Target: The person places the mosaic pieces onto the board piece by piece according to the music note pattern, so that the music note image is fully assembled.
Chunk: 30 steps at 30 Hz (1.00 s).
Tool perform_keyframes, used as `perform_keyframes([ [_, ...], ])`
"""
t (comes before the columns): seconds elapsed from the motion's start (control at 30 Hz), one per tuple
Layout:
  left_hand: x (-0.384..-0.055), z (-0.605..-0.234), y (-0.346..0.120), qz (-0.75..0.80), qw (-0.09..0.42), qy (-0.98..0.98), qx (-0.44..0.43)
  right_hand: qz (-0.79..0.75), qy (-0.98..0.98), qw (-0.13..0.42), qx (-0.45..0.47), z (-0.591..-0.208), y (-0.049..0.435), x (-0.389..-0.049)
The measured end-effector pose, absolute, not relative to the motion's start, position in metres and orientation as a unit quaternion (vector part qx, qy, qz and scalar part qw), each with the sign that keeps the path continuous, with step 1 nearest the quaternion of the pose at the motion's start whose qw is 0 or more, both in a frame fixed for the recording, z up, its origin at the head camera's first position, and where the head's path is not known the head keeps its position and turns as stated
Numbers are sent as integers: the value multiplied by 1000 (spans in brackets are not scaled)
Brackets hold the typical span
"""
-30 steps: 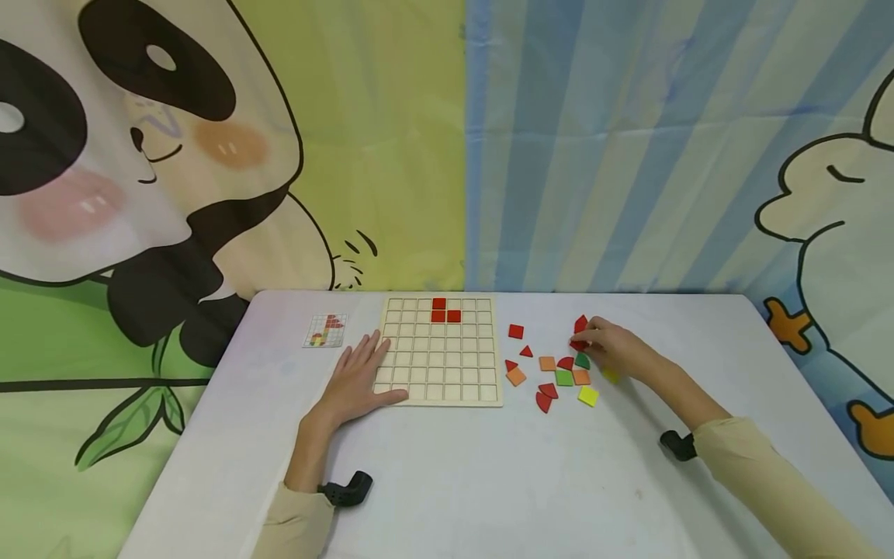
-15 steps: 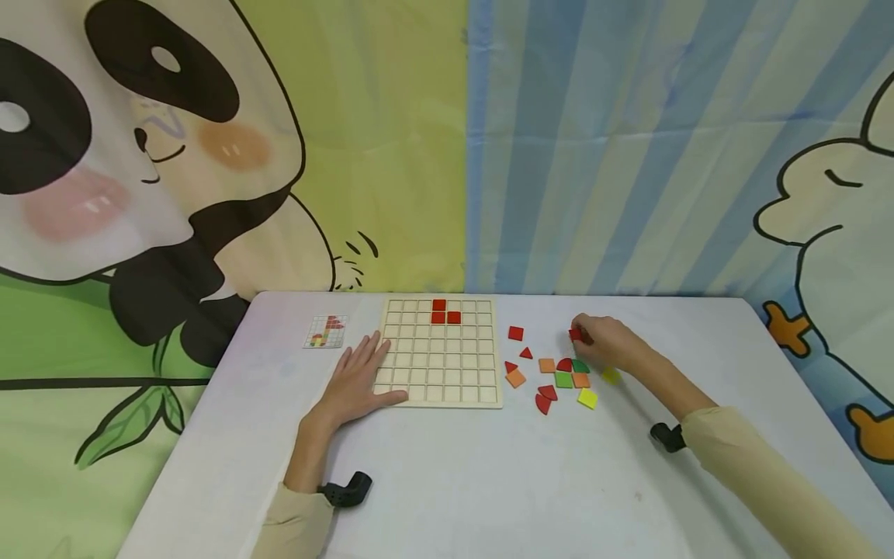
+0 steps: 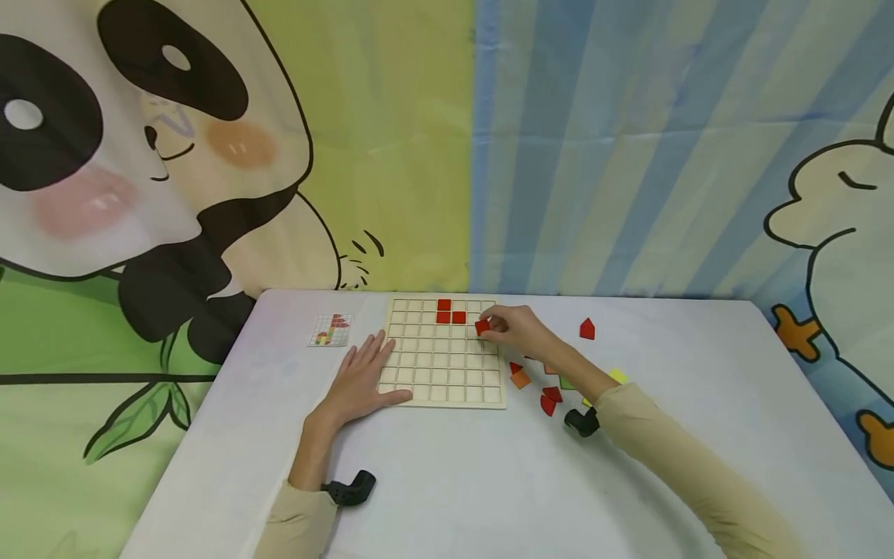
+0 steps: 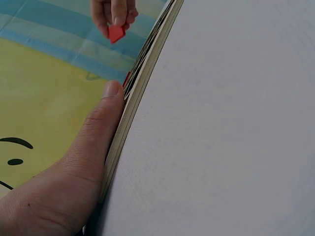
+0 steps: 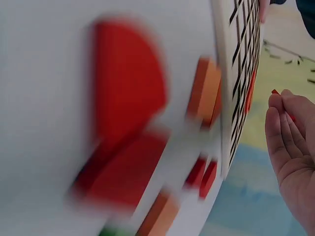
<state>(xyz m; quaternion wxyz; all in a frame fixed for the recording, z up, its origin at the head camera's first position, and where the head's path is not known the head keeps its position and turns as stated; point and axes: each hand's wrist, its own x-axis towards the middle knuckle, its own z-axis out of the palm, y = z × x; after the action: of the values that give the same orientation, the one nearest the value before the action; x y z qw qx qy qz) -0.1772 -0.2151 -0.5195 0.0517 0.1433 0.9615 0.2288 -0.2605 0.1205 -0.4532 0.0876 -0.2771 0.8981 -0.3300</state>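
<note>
My left hand [image 3: 358, 379] lies with straight fingers on the left side of the gridded wooden board [image 3: 441, 392]; in the left wrist view its thumb [image 4: 96, 132] runs along the board's edge. Three red square tiles [image 3: 443, 317] sit in cells near the board's far edge. Over the board's right side, my right hand [image 3: 518, 330] pinches a red tile [image 3: 483, 327] between thumb and fingers. That tile looks square in the left wrist view, held apart from the board. Only a sliver of it shows in the right wrist view.
Loose red, orange, green and yellow pieces lie right of the board, partly hidden under my right forearm, among them an orange square [image 3: 520, 379]. Farther right is a red house-shaped piece or pair [image 3: 587, 329]. A small pattern card [image 3: 330, 330] lies left of the board.
My right hand has left the red pieces at the far right and come leftward to the board, now holding a red tile. The left hand stays on the board.
</note>
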Motion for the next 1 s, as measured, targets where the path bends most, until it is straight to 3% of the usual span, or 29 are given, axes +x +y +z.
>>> perform_keyframes([
  [0.4, -177, -517, -214, 228, 59, 962, 137, -316, 903, 93, -276, -471, 49, -278],
  [0.67, -178, -519, -215, 220, 57, 964, 137, -227, 916, 48, -326, -468, 39, -278],
  [1.0, -177, -519, -215, 219, 57, 964, 138, -168, 914, 63, -363, -465, 35, -282],
])
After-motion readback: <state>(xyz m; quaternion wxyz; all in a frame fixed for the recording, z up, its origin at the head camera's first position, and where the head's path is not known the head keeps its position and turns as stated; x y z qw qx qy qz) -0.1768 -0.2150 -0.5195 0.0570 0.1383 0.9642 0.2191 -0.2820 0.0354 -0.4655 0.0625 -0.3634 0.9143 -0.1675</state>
